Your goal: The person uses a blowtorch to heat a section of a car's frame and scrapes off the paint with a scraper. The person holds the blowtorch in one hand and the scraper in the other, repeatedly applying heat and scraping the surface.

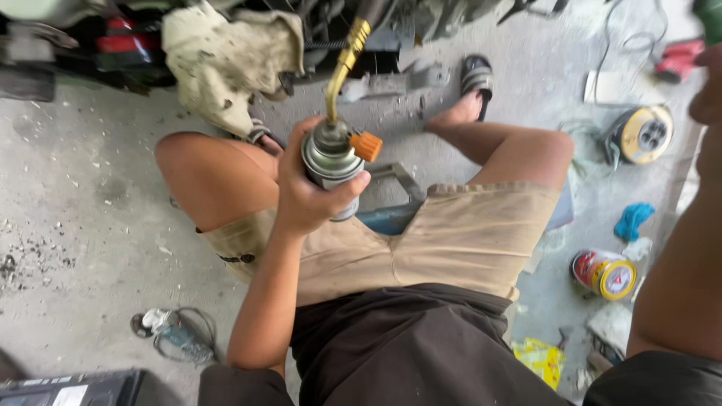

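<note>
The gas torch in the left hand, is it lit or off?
Cannot tell. The left hand grips the gas torch; its brass nozzle points away, with no flame visible.

Soft, even daylight fills the scene, brightest on the pale concrete floor (90,188) (top right nearly washed out). Shadows are faint. Edges bend with wide-angle distortion; the right arm (684,263) looms blurred.
</note>
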